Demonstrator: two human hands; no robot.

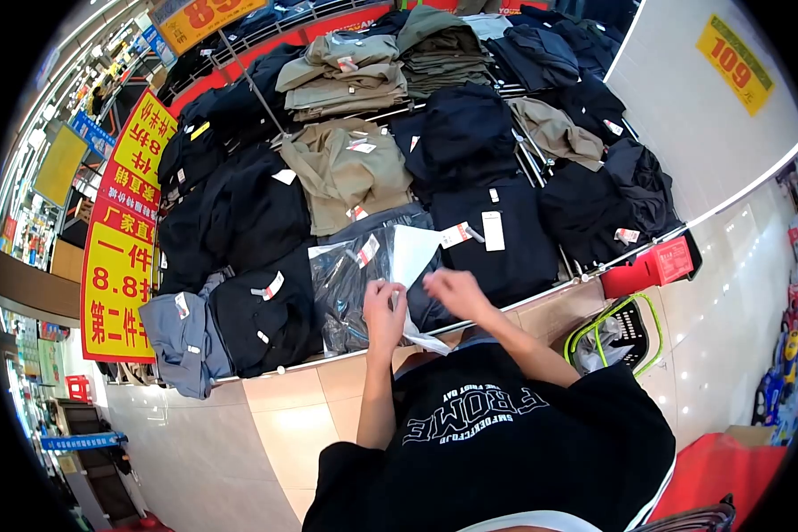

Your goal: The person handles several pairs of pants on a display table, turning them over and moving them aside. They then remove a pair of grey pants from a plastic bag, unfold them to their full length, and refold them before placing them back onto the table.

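A dark garment in a clear plastic bag (339, 297) lies at the front edge of the display, with a red-and-white tag on it. My left hand (386, 310) is closed at the bag's right side, its fingers pinched on the plastic. To the right, my right hand (459, 293) hovers over dark folded clothing, its fingers curled together; whatever they hold is too small to make out. Between and behind the hands stands a white sheet (412, 254), partly over the bag. Just beyond my right hand, black folded trousers (505, 266) carry a white tag (493, 230).
Khaki trousers (346, 173) and other folded clothes fill the sloping rack. A grey garment (186, 341) hangs over its front left corner. A yellow-and-red sign (120, 257) stands at left. On the floor at right is a green-rimmed black basket (634, 328), below a red box (652, 268).
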